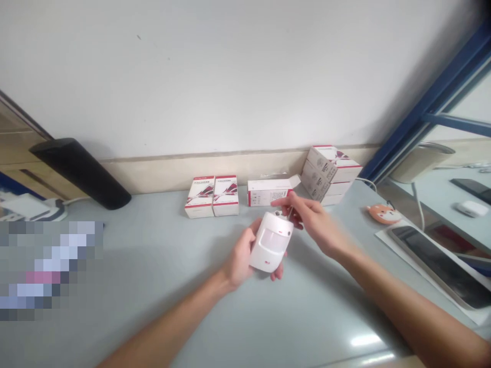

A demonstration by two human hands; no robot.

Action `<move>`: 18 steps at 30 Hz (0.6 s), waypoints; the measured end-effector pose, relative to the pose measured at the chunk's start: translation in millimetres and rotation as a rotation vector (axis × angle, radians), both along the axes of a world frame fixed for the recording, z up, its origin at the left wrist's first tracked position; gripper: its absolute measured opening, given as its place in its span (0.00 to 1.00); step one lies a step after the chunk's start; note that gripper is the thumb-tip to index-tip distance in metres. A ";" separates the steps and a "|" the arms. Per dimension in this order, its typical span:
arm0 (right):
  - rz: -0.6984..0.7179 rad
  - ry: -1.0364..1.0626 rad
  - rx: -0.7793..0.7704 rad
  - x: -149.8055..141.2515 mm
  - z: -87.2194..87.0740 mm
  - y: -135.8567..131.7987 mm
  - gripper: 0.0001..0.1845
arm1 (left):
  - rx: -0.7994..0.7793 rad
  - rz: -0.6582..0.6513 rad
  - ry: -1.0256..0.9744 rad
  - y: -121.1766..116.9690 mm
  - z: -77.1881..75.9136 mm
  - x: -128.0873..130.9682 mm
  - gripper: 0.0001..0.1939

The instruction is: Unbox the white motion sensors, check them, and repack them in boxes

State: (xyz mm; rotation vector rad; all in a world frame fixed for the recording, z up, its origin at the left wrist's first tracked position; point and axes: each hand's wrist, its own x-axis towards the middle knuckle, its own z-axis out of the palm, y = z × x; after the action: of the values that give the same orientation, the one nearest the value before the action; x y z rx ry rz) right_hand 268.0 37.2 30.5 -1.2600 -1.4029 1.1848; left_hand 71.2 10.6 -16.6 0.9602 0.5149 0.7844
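Pale bench, above its middle: your left hand curls round a white motion sensor, long axis near upright; your right hand, nearer its top end, pinches something thin, too small to name

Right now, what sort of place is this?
Probably an office or electronics workbench: a white motion sensor, stacked product cartons and a tablet are in view.
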 end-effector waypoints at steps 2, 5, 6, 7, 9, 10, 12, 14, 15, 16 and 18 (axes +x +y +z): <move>-0.097 0.028 0.050 8.6 6.2 4.4 0.32 | -0.017 -0.060 0.034 3.4 -0.8 -2.8 0.23; -0.226 0.117 0.124 24.7 12.8 13.0 0.31 | -0.030 -0.154 0.071 10.3 -0.8 -9.4 0.22; -0.261 0.152 0.152 30.8 14.0 16.4 0.30 | -0.030 -0.178 0.085 12.6 -0.3 -11.9 0.22; -0.295 0.186 0.181 37.1 14.6 20.1 0.30 | -0.030 -0.194 0.103 14.6 0.4 -14.1 0.21; -0.367 0.260 0.237 49.2 14.7 27.9 0.30 | -0.027 -0.204 0.148 17.4 2.4 -17.6 0.20; -0.401 0.293 0.261 54.6 14.5 31.7 0.30 | -0.019 -0.199 0.174 18.3 3.9 -18.9 0.19; -0.450 0.332 0.298 62.8 13.9 38.0 0.30 | 0.008 -0.183 0.235 19.6 8.0 -21.4 0.19; -0.456 0.331 0.315 67.0 14.0 41.7 0.30 | 0.032 -0.169 0.307 21.8 14.8 -26.0 0.19; -0.452 0.325 0.319 67.7 14.4 42.4 0.31 | 0.035 -0.161 0.346 23.7 19.2 -29.9 0.19; -0.446 0.325 0.319 67.8 15.1 42.5 0.31 | 0.031 -0.155 0.383 26.1 24.1 -35.0 0.19; -0.436 0.338 0.313 67.3 17.5 41.2 0.30 | 0.014 -0.140 0.449 32.3 34.0 -48.3 0.20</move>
State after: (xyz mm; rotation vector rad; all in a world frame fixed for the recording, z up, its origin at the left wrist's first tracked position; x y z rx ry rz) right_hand 335.3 78.4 48.0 -1.0189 -0.9567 0.7956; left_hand 22.9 43.0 17.3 1.1784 0.8205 0.4445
